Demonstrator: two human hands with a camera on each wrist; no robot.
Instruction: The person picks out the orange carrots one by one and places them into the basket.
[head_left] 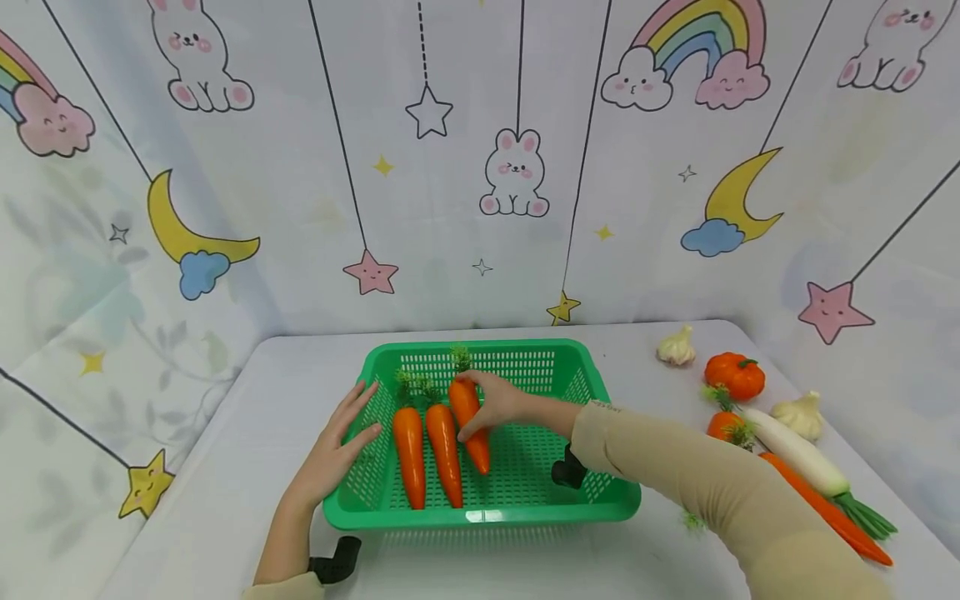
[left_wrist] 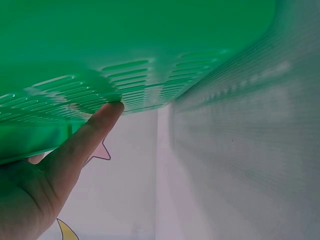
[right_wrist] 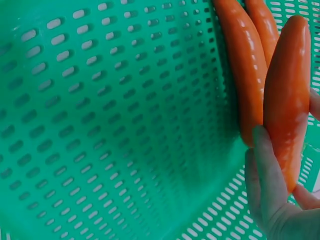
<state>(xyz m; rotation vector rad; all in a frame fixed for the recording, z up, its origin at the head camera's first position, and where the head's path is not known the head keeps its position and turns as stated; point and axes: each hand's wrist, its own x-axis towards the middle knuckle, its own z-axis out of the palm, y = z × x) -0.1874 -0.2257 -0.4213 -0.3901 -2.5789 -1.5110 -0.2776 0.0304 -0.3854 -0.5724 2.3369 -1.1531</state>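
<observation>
My right hand (head_left: pixel 497 400) grips an orange carrot (head_left: pixel 464 403) with a green tuft, thumb on one side and fingers on the other, inside a green plastic basket (head_left: pixel 480 517). To its left, two more carrots lie side by side on the basket floor, a middle carrot (head_left: pixel 444 454) and a leftmost carrot (head_left: pixel 409 458). In the right wrist view the gripped carrot (right_wrist: pixel 286 90) stands out in front of the other two. My left hand (head_left: pixel 333 458) is at the basket's left rim, fingers extended. One of its digits meets the slotted wall in the left wrist view.
Right of the basket lie two garlic bulbs (head_left: pixel 677 347), an orange pumpkin (head_left: pixel 735 377), a white radish (head_left: pixel 798 450), a long carrot (head_left: pixel 828 510) and another orange vegetable (head_left: pixel 724 426). A patterned cloth (head_left: pixel 465 250) hangs behind the white table (head_left: pixel 292 375).
</observation>
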